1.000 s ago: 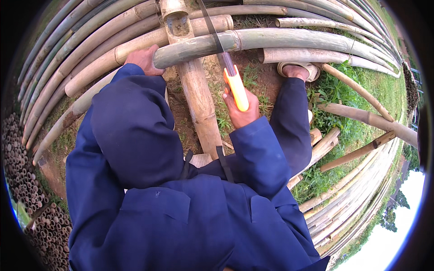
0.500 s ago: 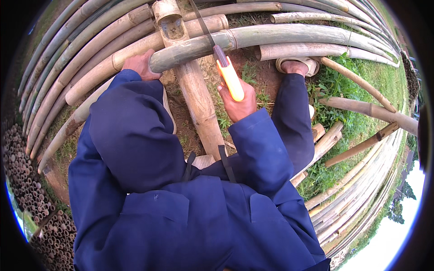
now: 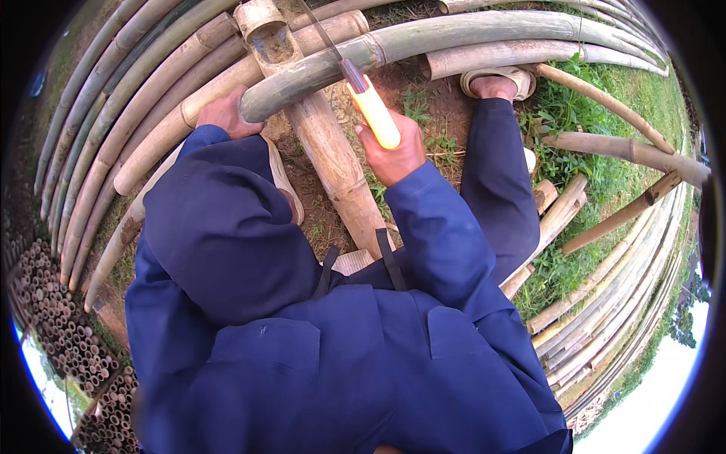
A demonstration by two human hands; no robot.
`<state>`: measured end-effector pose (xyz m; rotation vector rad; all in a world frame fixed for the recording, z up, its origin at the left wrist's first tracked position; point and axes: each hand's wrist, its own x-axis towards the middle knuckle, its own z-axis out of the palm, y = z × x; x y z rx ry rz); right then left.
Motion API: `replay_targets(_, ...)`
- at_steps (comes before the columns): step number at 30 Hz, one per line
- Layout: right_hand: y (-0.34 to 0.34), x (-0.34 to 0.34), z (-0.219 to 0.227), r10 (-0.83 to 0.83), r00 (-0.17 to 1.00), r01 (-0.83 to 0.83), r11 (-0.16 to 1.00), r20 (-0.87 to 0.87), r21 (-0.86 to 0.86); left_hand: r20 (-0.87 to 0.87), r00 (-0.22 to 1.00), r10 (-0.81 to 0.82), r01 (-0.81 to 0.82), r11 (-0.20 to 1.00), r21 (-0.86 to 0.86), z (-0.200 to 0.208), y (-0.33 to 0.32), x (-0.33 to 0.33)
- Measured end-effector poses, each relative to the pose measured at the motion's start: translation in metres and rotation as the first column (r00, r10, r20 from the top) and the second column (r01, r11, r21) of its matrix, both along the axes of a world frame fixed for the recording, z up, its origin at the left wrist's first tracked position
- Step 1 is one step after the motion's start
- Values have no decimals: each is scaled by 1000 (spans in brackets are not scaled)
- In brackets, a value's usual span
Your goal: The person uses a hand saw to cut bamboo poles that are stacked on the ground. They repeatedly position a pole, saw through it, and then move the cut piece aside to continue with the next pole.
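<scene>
My right hand [image 3: 395,149] is closed round the yellow-orange handle of a hand saw [image 3: 376,113]. Its thin blade lies across a thick greenish bamboo pole [image 3: 469,32], slanting up and to the left. At the pole's near left end, my left hand [image 3: 224,113] grips it, with some fingers hidden. The pole rests over a paler bamboo beam [image 3: 333,155] that runs between my legs. An opening cut in the beam's far part [image 3: 274,45] shows beyond the pole. Whether the blade has cut into the pole, I cannot tell.
Long bamboo poles [image 3: 128,98] lie side by side at the left and far side. More poles [image 3: 605,303] are stacked at the right, past grass and weeds [image 3: 567,113]. Short offcuts [image 3: 556,212] sit by my right leg. Bundled bamboo ends [image 3: 64,303] fill the lower left.
The whole view has shifted and turned slightly, so the pole, saw and hands appear higher up. Both hands keep their grips, and the saw has hardly moved along the pole.
</scene>
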<state>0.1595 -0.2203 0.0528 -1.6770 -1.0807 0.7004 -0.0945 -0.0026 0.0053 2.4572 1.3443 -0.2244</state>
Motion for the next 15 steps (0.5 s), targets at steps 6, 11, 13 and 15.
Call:
replay_targets(6, -129, 0, 46, 76, 995, -89, 970, -69, -224, -47, 997, 56, -54, 998, 36, -1, -7, -22)
replay_targets(11, -157, -6, 47, 37, 998, -29, 991, 60, -132, -37, 999, 31, -28, 996, 80, -3, -7, -19)
replay_targets(13, -92, -1, 10, 20, 999, -15, 990, 37, -141, -46, 999, -7, 10, 999, 50, -14, -2, 3)
replay_targets(15, -15, -3, -11, -17, 1000, 17, 1000, 4, -22, -79, 996, 31, -25, 997, 77, 0, -1, -1)
